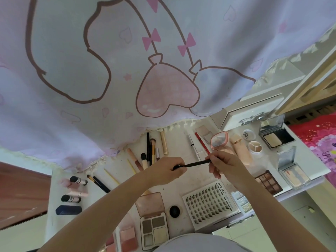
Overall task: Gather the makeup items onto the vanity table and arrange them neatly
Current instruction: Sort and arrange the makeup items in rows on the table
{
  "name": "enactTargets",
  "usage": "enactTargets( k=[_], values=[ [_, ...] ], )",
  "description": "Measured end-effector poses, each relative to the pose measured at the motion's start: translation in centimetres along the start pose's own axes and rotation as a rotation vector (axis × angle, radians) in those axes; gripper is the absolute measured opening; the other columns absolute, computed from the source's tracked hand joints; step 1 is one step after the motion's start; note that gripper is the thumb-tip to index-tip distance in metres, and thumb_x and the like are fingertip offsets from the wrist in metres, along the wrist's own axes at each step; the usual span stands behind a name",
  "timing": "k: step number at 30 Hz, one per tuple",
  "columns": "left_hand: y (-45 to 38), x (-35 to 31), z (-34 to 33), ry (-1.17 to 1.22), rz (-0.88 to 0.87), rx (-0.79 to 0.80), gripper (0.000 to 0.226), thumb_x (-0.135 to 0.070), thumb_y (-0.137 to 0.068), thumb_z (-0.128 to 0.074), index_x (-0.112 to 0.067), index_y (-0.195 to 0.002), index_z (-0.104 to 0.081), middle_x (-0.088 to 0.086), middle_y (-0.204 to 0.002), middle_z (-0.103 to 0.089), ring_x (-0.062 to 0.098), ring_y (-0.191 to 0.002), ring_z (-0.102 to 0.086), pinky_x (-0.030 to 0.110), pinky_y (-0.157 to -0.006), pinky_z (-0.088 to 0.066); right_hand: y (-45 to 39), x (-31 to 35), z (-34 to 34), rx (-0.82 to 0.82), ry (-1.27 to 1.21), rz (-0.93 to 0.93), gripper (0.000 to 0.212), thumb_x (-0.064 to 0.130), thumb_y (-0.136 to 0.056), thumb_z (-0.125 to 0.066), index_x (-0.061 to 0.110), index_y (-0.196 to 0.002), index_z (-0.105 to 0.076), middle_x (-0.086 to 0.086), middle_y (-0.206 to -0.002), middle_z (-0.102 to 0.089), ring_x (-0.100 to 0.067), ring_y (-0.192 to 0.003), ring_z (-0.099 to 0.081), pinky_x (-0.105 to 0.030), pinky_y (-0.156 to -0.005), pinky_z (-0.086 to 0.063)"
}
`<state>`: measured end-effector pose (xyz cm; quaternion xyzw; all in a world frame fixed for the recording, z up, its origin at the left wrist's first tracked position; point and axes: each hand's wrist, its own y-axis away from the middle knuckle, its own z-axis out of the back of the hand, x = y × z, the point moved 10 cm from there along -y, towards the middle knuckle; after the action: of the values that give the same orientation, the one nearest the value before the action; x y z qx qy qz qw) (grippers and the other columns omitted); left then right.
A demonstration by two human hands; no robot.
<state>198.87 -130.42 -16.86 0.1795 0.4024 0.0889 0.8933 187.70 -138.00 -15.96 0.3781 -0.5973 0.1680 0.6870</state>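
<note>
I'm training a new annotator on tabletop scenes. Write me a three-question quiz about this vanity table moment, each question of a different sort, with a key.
1. True or false: both the left hand and the right hand grip the black pencil.
2. Multiple choice: the lash tray lies A) at the back by the curtain, B) at the near edge under the right forearm, C) at the table's left end.
3. Fill in: the four-pan eyeshadow palette at the near edge has its lid ____.

Key: 1 true; 2 B; 3 open.
</note>
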Motion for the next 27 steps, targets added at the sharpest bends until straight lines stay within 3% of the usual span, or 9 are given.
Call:
enactTargets(
  k=[3,7,10,13,16,21,27],
  values=[
    [-0.5,0.6,0.0,-0.038,-0.003,-0.005,0.022,-0.024,-0.096,-0.039,-0.012,-0.096,-0.057,-0.012,-0.066,-0.05,0.004,-0.052,-0.042,0.007,-0.048,-0.035,-0.3,-1.4,-0.8,0.036,0.153,-0.065,0.026,0.003,-0.093,-0.042,0.012,-0.076,-0.059,0.005,-0.049,-0.057,-0.005,-0.038,-0.045,-0.015,-0.041,-0.036],
    [-1.8,1.7,0.0,-0.224,-0.01,0.048,0.025,-0.023,-0.096,-0.04,-0.007,-0.102,-0.059,0.002,-0.077,-0.053,0.012,-0.063,-0.043,0.025,-0.061,-0.036,-1.1,-3.6,-1.7,0.104,0.374,-0.162,0.018,0.014,-0.094,-0.041,0.013,-0.089,-0.058,0.004,-0.065,-0.059,-0.004,-0.05,-0.05,-0.014,-0.048,-0.04],
    [-3.4,2.7,-0.1,-0.434,-0.002,0.134,0.025,-0.022,-0.097,-0.038,-0.007,-0.103,-0.057,0.01,-0.095,-0.056,0.014,-0.079,-0.044,0.027,-0.073,-0.036,-1.9,-5.3,-1.4,0.113,0.541,-0.208,0.02,0.018,-0.094,-0.04,0.013,-0.107,-0.054,-0.001,-0.087,-0.061,-0.007,-0.067,-0.054,-0.016,-0.058,-0.042],
    [-5.7,3.4,-0.5,-0.574,-0.031,0.231,0.025,-0.019,-0.097,-0.038,-0.004,-0.106,-0.055,0.013,-0.106,-0.052,0.023,-0.095,-0.048,0.029,-0.077,-0.035,-2.8,-7.2,-2.0,0.151,0.632,-0.265,0.025,0.015,-0.093,-0.041,0.008,-0.113,-0.055,-0.003,-0.093,-0.059,-0.013,-0.076,-0.057,-0.015,-0.055,-0.044],
    [-8.1,4.1,-0.9,-0.651,-0.055,0.322,0.021,-0.012,-0.095,-0.039,0.0,-0.104,-0.055,0.016,-0.109,-0.051,0.027,-0.103,-0.047,0.032,-0.082,-0.037,-4.1,-8.7,-2.7,0.135,0.753,-0.283,0.026,0.01,-0.09,-0.043,0.007,-0.111,-0.057,-0.01,-0.109,-0.062,-0.023,-0.099,-0.059,-0.022,-0.076,-0.047],
    [-11.8,4.8,-2.2,-0.721,-0.101,0.408,0.023,-0.007,-0.094,-0.039,0.001,-0.111,-0.054,0.016,-0.117,-0.051,0.027,-0.11,-0.046,0.032,-0.086,-0.035,-5.6,-10.0,-2.3,0.036,0.854,-0.288,0.023,0.014,-0.09,-0.045,0.004,-0.104,-0.06,-0.012,-0.106,-0.063,-0.022,-0.102,-0.056,-0.022,-0.082,-0.041],
    [-14.4,4.0,-4.0,-0.763,-0.224,0.344,0.033,-0.001,-0.093,-0.034,-0.004,-0.118,-0.055,0.011,-0.124,-0.052,0.023,-0.114,-0.045,0.028,-0.092,-0.035,-5.9,-11.0,-0.4,-0.073,0.874,-0.327,0.011,0.014,-0.088,-0.045,0.011,-0.08,-0.053,-0.012,-0.089,-0.062,-0.025,-0.09,-0.058,-0.024,-0.066,-0.039]
  ],
)
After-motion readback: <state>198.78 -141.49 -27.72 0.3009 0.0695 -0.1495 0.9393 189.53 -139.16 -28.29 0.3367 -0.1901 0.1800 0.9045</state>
